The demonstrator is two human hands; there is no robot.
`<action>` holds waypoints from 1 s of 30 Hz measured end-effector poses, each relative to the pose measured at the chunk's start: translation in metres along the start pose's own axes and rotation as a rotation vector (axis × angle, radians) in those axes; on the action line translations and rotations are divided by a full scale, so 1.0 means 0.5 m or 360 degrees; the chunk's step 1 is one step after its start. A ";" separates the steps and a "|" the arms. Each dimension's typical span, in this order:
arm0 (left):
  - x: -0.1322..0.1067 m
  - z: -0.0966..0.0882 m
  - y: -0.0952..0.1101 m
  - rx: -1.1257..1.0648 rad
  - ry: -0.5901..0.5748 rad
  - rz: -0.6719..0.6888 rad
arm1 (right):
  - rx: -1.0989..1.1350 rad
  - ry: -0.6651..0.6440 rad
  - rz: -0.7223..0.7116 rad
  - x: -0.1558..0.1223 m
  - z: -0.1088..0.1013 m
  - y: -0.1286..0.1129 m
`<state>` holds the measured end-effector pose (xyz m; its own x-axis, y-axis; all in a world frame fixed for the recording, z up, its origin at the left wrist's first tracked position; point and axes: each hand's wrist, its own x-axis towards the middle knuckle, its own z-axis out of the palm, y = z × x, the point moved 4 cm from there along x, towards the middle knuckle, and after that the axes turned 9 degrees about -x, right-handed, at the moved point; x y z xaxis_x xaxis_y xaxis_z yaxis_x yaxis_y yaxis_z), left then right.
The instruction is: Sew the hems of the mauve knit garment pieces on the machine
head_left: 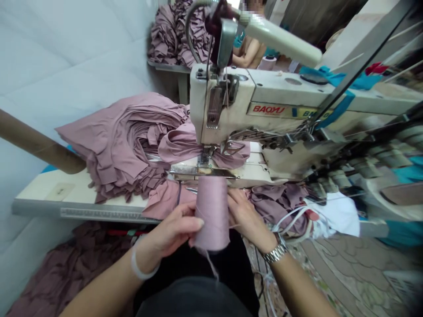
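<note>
A cone of mauve thread [212, 215] is held upright over my lap, just in front of the sewing machine [224, 101]. My left hand [176, 226] is closed around its left side, thumb across the front. From the right, my right hand [244, 215] grips the cone's other side, its fingertips partly hidden behind it. A loose thread tail hangs from the bottom. Behind the cone, under the machine's needle area, lies a mauve fabric piece [181, 143]. A pink cloth [161, 200] and metal-tipped scissors or tweezers [191, 190] lie near my left fingers.
Stacked mauve fabric pieces [122, 141] cover the table left of the machine. A brown pole [39, 143] rises at the left. Dark mauve cloth [280, 202] and white material [340, 215] lie at the right. More fabric [72, 268] sits below the table. A person [251, 48] is behind the machine.
</note>
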<state>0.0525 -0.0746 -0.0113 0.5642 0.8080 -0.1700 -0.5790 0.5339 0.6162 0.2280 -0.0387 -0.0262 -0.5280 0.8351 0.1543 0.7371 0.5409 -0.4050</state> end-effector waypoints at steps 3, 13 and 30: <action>0.010 -0.010 0.006 -0.0123 0.0008 0.0065 | 0.0909 -0.0151 0.0003 -0.035 -0.002 -0.007; 0.006 -0.056 0.008 -0.0438 -0.0020 -0.0171 | 0.2718 0.0417 0.0477 -0.030 -0.052 -0.049; -0.008 -0.086 0.038 -0.0173 -0.0084 0.0044 | 0.0996 0.0867 0.0910 -0.161 -0.132 0.040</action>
<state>0.0137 -0.0569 -0.0320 0.5755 0.8101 -0.1115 -0.6536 0.5376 0.5327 0.3128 -0.0884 0.0128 0.2160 0.9694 0.1163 0.3831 0.0255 -0.9233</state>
